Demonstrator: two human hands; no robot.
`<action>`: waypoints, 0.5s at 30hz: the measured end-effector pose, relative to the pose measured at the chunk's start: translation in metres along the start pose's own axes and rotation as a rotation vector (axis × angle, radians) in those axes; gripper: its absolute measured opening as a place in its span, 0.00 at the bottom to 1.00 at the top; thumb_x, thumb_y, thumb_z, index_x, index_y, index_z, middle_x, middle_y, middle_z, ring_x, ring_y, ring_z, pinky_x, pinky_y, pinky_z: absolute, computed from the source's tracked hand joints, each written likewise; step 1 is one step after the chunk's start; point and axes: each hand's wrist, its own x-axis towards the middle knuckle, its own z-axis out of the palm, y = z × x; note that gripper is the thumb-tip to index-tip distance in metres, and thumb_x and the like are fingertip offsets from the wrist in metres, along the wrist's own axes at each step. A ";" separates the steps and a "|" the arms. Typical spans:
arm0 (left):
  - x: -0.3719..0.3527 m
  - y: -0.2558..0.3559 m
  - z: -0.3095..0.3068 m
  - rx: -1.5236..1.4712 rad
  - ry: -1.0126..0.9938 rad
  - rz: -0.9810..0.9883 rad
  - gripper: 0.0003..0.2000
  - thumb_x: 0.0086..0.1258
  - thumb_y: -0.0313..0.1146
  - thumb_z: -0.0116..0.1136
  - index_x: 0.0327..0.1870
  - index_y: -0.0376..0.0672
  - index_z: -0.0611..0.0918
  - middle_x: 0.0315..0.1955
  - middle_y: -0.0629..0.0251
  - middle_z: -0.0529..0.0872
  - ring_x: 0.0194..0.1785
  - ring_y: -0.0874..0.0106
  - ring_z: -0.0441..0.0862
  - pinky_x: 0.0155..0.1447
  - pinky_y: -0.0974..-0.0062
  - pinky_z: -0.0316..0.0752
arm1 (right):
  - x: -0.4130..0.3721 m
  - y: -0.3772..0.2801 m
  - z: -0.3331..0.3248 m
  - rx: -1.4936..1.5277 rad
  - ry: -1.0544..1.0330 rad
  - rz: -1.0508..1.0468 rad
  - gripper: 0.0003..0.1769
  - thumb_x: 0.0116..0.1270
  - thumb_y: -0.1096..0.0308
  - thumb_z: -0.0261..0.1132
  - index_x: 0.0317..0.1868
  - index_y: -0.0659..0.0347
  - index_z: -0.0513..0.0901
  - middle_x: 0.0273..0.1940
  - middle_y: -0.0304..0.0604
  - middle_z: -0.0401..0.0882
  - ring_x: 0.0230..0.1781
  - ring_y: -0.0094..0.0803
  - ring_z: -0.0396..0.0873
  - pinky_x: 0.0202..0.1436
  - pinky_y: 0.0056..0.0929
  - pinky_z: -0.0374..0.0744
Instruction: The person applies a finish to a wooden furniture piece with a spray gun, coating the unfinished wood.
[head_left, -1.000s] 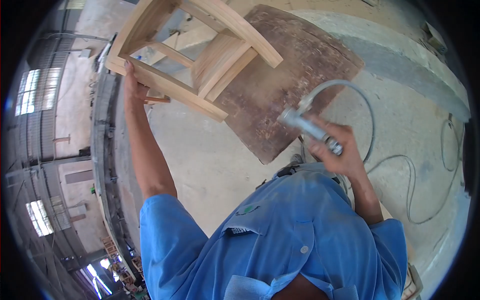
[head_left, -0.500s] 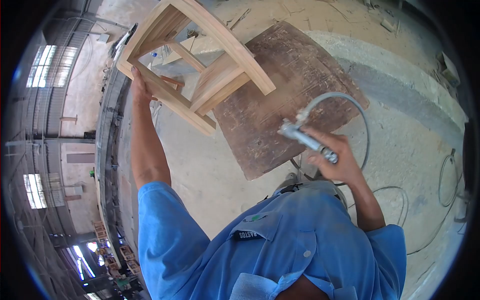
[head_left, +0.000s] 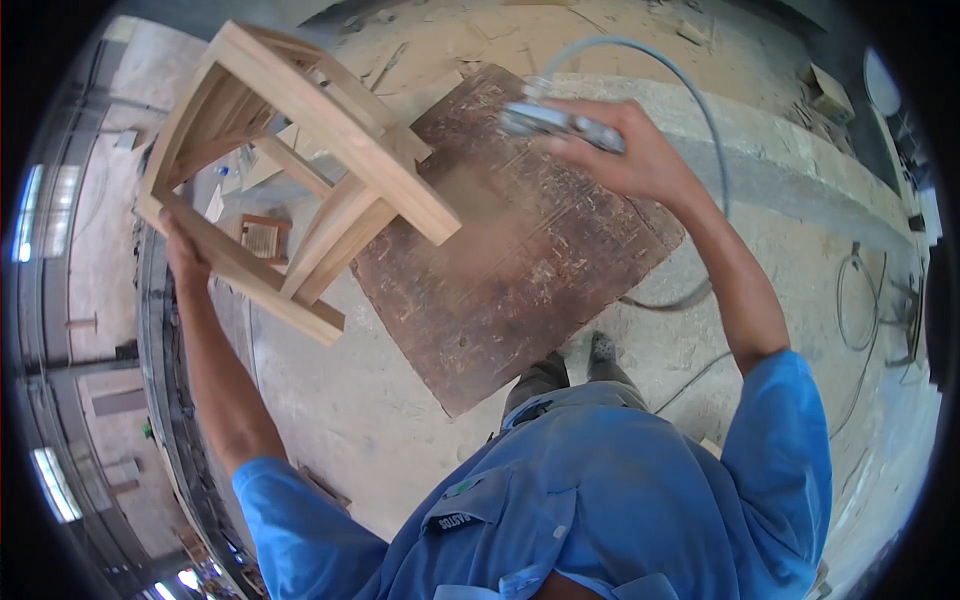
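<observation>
An unpainted wooden chair frame [head_left: 330, 130] is tilted in the air at the upper left. My left hand [head_left: 186, 258] grips one of its rails near the lower left corner. In my right hand [head_left: 640, 150] is a silver air gun [head_left: 565, 126], blurred by motion, its nozzle end pointing left towards the chair frame. A grey hose [head_left: 712, 135] loops from the gun round the right side of my forearm. Below both hands lies a worn brown tabletop [head_left: 500, 310], with pale dust over its middle. Part of the chair frame overlaps its upper left edge.
A smaller wooden chair [head_left: 265, 238] stands on the floor beyond the held frame. Cables [head_left: 850, 310] lie coiled on the concrete at the right. A low concrete ledge [head_left: 780, 140] runs behind the tabletop, with sawdust and scraps [head_left: 470, 40] past it.
My right hand has moved up and away from my body with the air gun, over the tabletop's far part. The chair frame and my left hand have shifted left and down in view.
</observation>
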 end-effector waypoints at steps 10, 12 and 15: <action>0.070 0.023 0.046 0.175 0.035 0.075 0.39 0.63 0.66 0.61 0.60 0.35 0.77 0.45 0.58 0.83 0.44 0.65 0.82 0.50 0.65 0.78 | 0.038 0.111 0.104 -0.053 -0.069 0.331 0.31 0.63 0.36 0.66 0.55 0.50 0.87 0.30 0.49 0.86 0.33 0.43 0.85 0.41 0.42 0.81; 0.062 0.020 0.055 0.257 0.007 0.146 0.37 0.62 0.61 0.66 0.59 0.34 0.78 0.44 0.59 0.83 0.42 0.66 0.82 0.48 0.67 0.78 | 0.034 0.136 0.113 -0.077 -0.034 0.328 0.31 0.63 0.36 0.66 0.54 0.51 0.87 0.30 0.50 0.86 0.34 0.43 0.86 0.42 0.42 0.81; 0.071 0.017 0.055 0.252 0.010 0.109 0.34 0.61 0.54 0.69 0.59 0.34 0.77 0.43 0.59 0.83 0.42 0.67 0.81 0.47 0.68 0.77 | 0.064 0.152 0.110 -0.190 0.007 0.319 0.30 0.64 0.37 0.65 0.53 0.52 0.87 0.32 0.51 0.86 0.35 0.44 0.86 0.42 0.42 0.81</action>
